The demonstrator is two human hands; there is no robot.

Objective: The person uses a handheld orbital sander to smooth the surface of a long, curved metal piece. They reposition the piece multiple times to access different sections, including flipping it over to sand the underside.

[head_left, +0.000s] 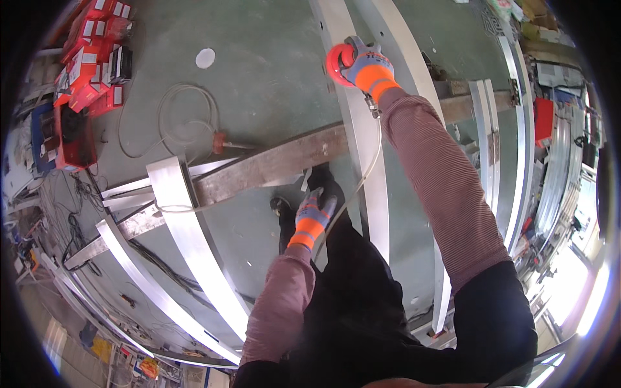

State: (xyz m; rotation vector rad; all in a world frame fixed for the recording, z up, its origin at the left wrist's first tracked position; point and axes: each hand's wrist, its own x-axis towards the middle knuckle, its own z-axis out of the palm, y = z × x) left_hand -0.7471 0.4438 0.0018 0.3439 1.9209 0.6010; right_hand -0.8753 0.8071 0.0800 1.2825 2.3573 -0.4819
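My right hand [367, 63], in a grey and orange glove, is closed around a round red air sander [337, 64]. The sander sits on the upper part of a long silver metal bar [363, 139]. From its metal fitting a pale air hose [372, 165] runs down past my left forearm. Gloved the same way, my left hand [315, 212] is by my dark-trousered leg, with thumb and fingers apart and nothing visible in it. Its palm side is hidden.
A flat brownish beam [272, 161] crosses under the silver bars. More bars [194, 226] lie to the left, and others [485, 123] to the right. Coiled hose [187, 116] lies on the green floor. Red boxes [94, 64] are stacked at the far left.
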